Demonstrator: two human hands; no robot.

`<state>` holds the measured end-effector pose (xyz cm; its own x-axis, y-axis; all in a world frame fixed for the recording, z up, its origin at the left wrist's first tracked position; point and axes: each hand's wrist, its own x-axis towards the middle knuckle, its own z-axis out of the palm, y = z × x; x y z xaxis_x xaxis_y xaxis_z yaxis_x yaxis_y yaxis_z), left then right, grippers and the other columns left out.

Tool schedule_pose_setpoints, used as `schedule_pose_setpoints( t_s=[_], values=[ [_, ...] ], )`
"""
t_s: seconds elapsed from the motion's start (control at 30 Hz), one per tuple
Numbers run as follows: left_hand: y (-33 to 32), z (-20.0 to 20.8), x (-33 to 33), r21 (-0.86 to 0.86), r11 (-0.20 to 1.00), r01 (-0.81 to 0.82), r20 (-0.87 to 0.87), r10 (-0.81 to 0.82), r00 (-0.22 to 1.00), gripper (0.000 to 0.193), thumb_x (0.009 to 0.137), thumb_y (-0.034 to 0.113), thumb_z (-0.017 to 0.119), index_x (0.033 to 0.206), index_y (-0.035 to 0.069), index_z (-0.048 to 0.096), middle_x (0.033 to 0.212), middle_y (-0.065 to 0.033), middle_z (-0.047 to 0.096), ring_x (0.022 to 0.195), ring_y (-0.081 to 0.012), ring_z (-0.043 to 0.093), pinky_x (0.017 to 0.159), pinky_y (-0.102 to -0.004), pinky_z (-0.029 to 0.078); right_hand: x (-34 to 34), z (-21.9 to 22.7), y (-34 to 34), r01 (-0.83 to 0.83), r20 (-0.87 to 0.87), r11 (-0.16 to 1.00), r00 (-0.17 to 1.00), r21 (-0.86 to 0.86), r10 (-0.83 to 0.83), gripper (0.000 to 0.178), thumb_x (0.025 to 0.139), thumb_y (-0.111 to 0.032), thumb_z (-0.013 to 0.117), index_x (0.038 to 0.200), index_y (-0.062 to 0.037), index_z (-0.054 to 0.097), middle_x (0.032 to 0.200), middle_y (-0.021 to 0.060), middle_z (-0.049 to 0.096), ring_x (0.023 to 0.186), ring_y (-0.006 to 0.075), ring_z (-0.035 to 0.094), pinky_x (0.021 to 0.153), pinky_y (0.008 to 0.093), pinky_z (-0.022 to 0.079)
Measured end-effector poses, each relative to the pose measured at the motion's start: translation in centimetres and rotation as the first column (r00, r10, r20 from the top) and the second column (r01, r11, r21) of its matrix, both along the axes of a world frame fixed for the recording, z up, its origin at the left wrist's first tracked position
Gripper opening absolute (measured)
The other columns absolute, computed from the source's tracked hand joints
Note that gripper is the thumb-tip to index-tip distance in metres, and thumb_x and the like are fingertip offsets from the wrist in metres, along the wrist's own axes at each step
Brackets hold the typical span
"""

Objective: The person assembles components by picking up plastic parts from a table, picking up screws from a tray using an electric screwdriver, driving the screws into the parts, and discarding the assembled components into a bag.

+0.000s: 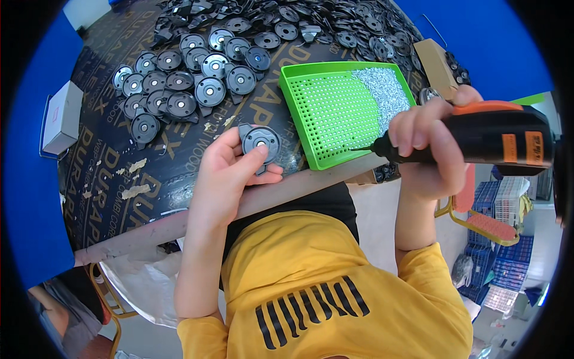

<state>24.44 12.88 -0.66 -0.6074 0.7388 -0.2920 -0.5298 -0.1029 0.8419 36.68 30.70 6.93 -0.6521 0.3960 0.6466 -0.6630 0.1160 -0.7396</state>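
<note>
My left hand (222, 170) grips a round black plastic disc part (270, 145) near the table's front edge, thumb on its face beside a small bright centre. My right hand (431, 149) is wrapped round a black and orange electric screwdriver (493, 133) lying level, its thin bit pointing left. That bit reaches over the near right corner of a green tray (304, 134) with a perforated plate. A heap of small silvery screws (387, 90) covers the right part of the tray. Beyond my left hand, several similar assembled disc parts (180, 103) lie in a cluster.
A large pile of loose black parts (359, 30) covers the far side of the dark printed tabletop (173, 170). At the left edge stands a small white box (63, 118). Behind the screwdriver is a cardboard box (435, 67). Stacked baskets (507, 263) stand on the floor at right.
</note>
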Motion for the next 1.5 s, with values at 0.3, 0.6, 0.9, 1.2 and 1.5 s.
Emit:
schedule_pose_setpoints(
  t_s=[0.3, 0.6, 0.9, 1.2, 1.5],
  values=[
    [-0.1, 0.1, -0.1, 0.007, 0.999, 0.047, 0.040, -0.047, 0.998, 0.014, 0.082, 0.003, 0.052, 0.096, -0.001, 0.049, 0.084, -0.0066, 0.055, 0.066, -0.0133, 0.059, 0.057, -0.0224, 0.053, -5.0, 0.7, -3.6, -0.220, -0.013, 0.975, 0.975, 0.039, 0.221, 0.040, 0.079, -0.005, 0.035, 0.118, -0.0115, 0.030, 0.067, 0.0053, 0.044, 0.052, 0.0161, 0.046, 0.055, 0.0327, 0.040],
    [-0.3, 0.3, -0.1, 0.029, 0.998, 0.062, 0.060, -0.064, 0.996, 0.013, 0.082, 0.002, 0.052, 0.094, -0.001, 0.048, 0.082, -0.0068, 0.055, 0.066, -0.0121, 0.059, 0.056, -0.0206, 0.051, -6.3, 1.6, -6.5, -0.292, 0.123, 0.955, 0.947, -0.049, 0.296, 0.039, 0.079, -0.003, 0.036, 0.115, -0.0124, 0.026, 0.067, 0.0064, 0.044, 0.054, 0.0168, 0.047, 0.057, 0.0319, 0.040],
    [-0.3, 0.0, -0.1, 0.020, 0.997, 0.071, 0.028, -0.071, 0.997, 0.009, 0.083, 0.003, 0.052, 0.090, -0.001, 0.047, 0.080, -0.0066, 0.055, 0.064, -0.0111, 0.059, 0.056, -0.0195, 0.051, -6.5, 1.1, -6.7, -0.306, 0.148, 0.948, 0.937, -0.085, 0.316, 0.039, 0.080, -0.003, 0.037, 0.116, -0.0138, 0.026, 0.068, 0.0063, 0.044, 0.055, 0.0164, 0.047, 0.057, 0.0311, 0.040],
    [-0.3, 0.3, 0.0, 0.011, 0.998, 0.068, 0.020, -0.068, 0.997, 0.008, 0.083, 0.002, 0.051, 0.089, -0.002, 0.048, 0.080, -0.0071, 0.056, 0.064, -0.0110, 0.059, 0.056, -0.0200, 0.051, -6.7, 0.7, -6.2, -0.292, 0.114, 0.944, 0.944, -0.157, 0.311, 0.038, 0.082, -0.004, 0.037, 0.117, -0.0136, 0.027, 0.069, 0.0064, 0.045, 0.055, 0.0163, 0.047, 0.057, 0.0305, 0.040],
    [-0.2, 0.2, -0.1, 0.013, 0.997, 0.073, 0.019, -0.074, 0.997, 0.009, 0.083, 0.002, 0.051, 0.090, -0.002, 0.047, 0.080, -0.0069, 0.055, 0.065, -0.0112, 0.059, 0.056, -0.0198, 0.051, -7.2, 0.1, -4.8, -0.316, 0.098, 0.946, 0.946, 0.066, 0.309, 0.038, 0.082, -0.004, 0.036, 0.118, -0.0138, 0.027, 0.069, 0.0063, 0.045, 0.055, 0.0162, 0.047, 0.058, 0.0308, 0.040]
  ],
)
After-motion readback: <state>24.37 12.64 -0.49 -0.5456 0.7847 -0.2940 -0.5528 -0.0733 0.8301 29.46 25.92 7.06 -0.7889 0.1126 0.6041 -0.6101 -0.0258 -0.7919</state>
